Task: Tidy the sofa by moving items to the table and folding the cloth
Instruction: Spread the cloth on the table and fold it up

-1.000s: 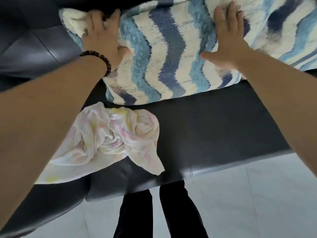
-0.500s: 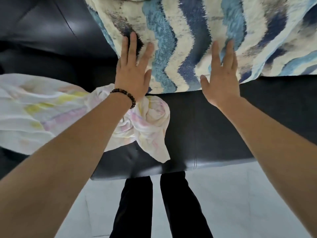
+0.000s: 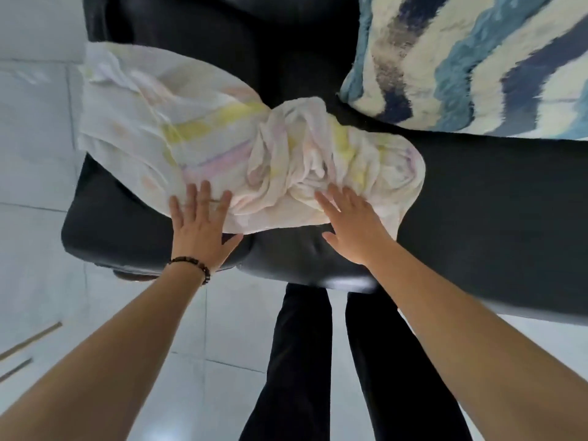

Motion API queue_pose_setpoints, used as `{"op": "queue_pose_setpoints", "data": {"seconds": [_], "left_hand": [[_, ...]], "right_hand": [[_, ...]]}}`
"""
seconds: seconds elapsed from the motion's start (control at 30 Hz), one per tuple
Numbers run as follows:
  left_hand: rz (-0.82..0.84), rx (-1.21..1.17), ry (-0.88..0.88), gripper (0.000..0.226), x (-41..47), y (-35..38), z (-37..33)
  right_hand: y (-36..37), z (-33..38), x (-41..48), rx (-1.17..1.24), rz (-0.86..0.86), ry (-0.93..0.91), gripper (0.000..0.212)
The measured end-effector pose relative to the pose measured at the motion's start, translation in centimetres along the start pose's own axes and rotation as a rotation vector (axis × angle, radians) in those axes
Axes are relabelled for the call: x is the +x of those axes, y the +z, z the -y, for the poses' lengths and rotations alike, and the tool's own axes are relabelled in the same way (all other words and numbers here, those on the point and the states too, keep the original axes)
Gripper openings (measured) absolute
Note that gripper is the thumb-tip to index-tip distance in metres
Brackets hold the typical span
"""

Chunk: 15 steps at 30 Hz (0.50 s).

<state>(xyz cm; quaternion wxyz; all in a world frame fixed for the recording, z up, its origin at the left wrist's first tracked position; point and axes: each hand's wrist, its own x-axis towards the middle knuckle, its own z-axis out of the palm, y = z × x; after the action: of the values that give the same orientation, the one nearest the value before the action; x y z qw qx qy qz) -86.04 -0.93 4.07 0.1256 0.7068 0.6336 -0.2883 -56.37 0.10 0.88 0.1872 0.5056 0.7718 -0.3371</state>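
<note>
The crumpled pastel cloth [image 3: 222, 148] lay on the seat of the black leather sofa [image 3: 477, 218], its long axis running left to right, the flatter left end reaching the sofa's left edge and the bunched part right of centre, just beside the zigzag-patterned cushion [image 3: 461, 65]. Both hands were at its near edge with fingers straight and spread, gripping nothing: the left hand [image 3: 199, 227] over the flatter portion, the right hand [image 3: 353, 227] over the bunched folds. The cloth extended away from both palms, so each hand stood equally near for gathering it.
</note>
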Motion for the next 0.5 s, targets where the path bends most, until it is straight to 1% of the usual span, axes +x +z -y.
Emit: {"op": "queue_pose_setpoints", "data": {"seconds": [0.07,0.17,0.2,0.23,0.3,0.33,0.4,0.43,0.47,0.5], "left_hand": [[-0.081,-0.021,0.014,0.064,-1.3,0.1,0.0],[-0.312,-0.132,0.007,0.022,-1.3,-1.8,-1.5],[-0.387,-0.175,0.023,0.015,-1.2,-2.6,-2.1],[-0.459,-0.222,0.049,0.015,-1.3,-3.3,-2.9],[-0.588,-0.351,0.114,0.019,-1.4,-4.8,-4.6],[-0.635,-0.421,0.14,0.021,-1.5,-5.7,-5.3],[-0.675,-0.489,0.163,0.023,-1.9,-7.2,-6.6],[-0.677,-0.492,0.174,0.023,-2.2,-7.8,-7.1],[-0.668,-0.494,0.194,0.023,-2.5,-8.2,-7.5],[-0.647,-0.497,0.215,0.024,-2.8,-8.4,-7.8]], "right_hand": [[1.3,0.8,-1.0,-0.075,0.018,0.026,0.074],[1.2,1.9,-2.0,-0.047,0.044,0.115,0.058],[0.8,2.3,-2.2,-0.031,0.06,0.14,0.058],[0.3,2.6,-2.3,-0.01,0.053,0.156,0.06],[-0.8,3.0,-2.2,0.071,-0.065,0.147,0.073],[-1.5,3.2,-2.1,0.126,-0.143,0.124,0.08],[-2.6,3.4,-1.5,0.238,-0.237,0.076,0.091],[-3.0,3.4,-1.1,0.271,-0.261,0.051,0.09],[-3.2,3.4,-0.8,0.267,-0.272,0.025,0.082],[-3.3,3.3,-0.5,0.238,-0.27,0.003,0.068]]}}
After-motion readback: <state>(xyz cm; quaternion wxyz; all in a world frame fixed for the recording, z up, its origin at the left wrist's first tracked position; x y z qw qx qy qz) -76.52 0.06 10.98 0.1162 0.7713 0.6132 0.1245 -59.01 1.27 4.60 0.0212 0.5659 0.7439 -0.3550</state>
